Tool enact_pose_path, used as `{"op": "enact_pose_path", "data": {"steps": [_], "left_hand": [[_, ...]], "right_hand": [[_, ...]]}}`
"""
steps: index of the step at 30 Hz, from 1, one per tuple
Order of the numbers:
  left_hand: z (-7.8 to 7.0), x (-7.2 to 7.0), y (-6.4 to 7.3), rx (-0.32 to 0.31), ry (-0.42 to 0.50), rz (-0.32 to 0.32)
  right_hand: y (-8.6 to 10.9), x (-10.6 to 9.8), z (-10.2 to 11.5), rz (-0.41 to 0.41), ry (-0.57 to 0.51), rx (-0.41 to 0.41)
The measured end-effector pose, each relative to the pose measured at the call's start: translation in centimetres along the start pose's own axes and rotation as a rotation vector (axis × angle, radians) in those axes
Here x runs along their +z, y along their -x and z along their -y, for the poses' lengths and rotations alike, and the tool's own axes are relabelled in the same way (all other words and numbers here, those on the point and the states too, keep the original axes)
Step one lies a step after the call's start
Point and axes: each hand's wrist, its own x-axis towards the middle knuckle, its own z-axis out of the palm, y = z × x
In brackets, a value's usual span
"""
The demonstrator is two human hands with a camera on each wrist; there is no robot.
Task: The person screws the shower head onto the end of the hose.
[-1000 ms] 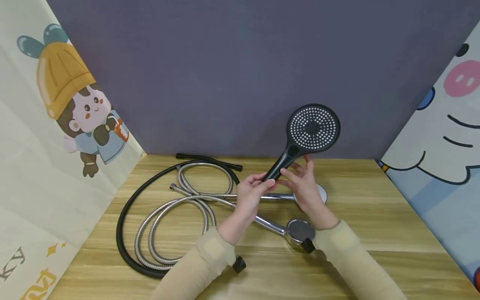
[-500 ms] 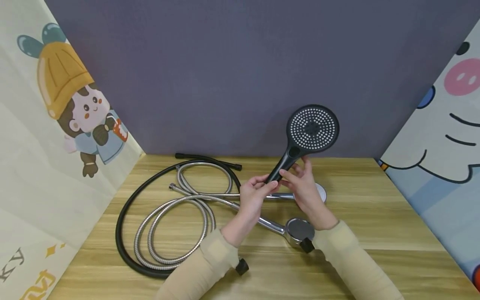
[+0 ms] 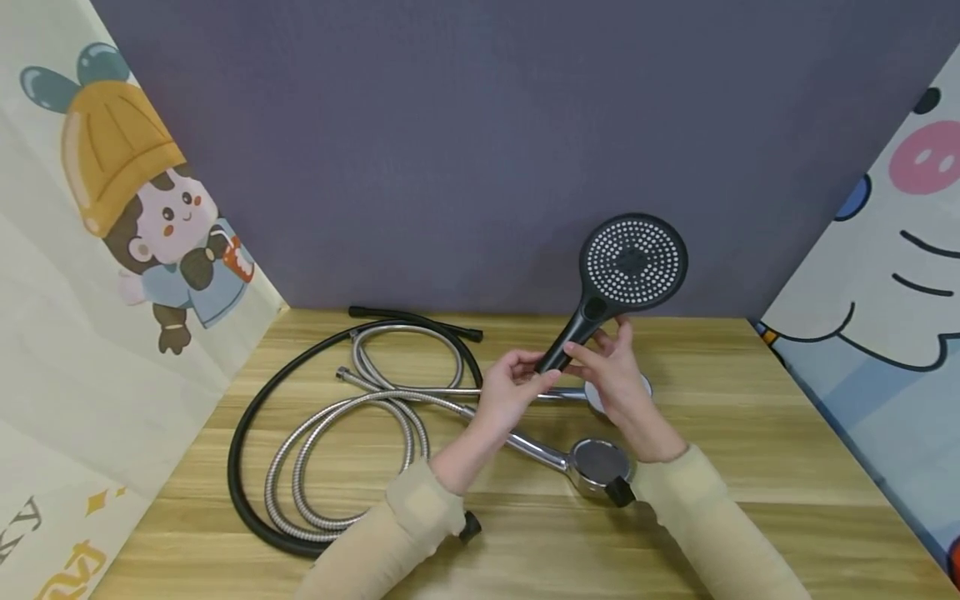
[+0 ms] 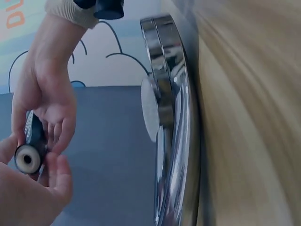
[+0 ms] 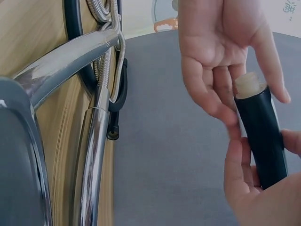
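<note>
A black shower head [image 3: 633, 260] is held up above the table, its round spray face toward me and its handle slanting down to the left. My right hand [image 3: 617, 383] grips the handle between thumb and fingers. Around the handle's lower end is my left hand [image 3: 504, 396], its fingers loosely bent behind the handle. In the right wrist view the left thumb stands apart from the handle, beside its pale inlet end [image 5: 249, 84]. The handle's open end [image 4: 28, 159] faces the left wrist camera.
On the wooden table [image 3: 750, 467] lie a chrome shower head [image 3: 600, 462] and a second chrome one [image 3: 641, 392], partly hidden by my right hand. Coiled metal hoses [image 3: 307, 467] and a black hose [image 3: 236, 458] lie at left. A grey panel [image 3: 420, 167] stands behind.
The shower head and both hands have shifted slightly right and down. The left thumb has moved off the handle's end, where it pressed before.
</note>
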Motion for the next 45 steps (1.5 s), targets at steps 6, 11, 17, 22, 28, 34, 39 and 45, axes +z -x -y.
{"op": "enact_pose_path", "data": {"steps": [6,11,17,22,28,34,39,45], "left_hand": [[-1.2,-1.7,-0.8,0.105,-0.285,0.153],[-2.5,-3.4,-2.3,0.2,-0.432,0.205],[-2.6,-5.9,-4.8,0.178,-0.586,0.188],[-2.2,-7.7,-6.7,0.149,-0.675,0.19],[-0.3,-10.2,-9.5,0.138,-0.791,0.178],[1.5,-12.3,-11.6,0.126,-0.874,0.215],[2.4,-13.0,-12.8,0.095,-1.058,0.221],[3.3,-13.0,-13.5,0.03,-1.185,0.243]], "right_hand": [[0.0,-0.5,0.7,-0.009,0.001,0.006],[-0.1,-0.8,1.0,-0.012,0.0,0.011],[-0.3,-1.0,1.2,-0.02,-0.014,0.02],[-0.4,-1.2,1.2,-0.034,-0.025,0.031],[-0.7,-1.4,1.1,-0.044,-0.06,0.021],[-1.0,-1.6,1.0,-0.055,-0.07,0.022],[-1.1,-1.6,1.0,-0.058,-0.081,0.021],[-1.5,-1.6,0.7,-0.073,-0.091,0.022]]}}
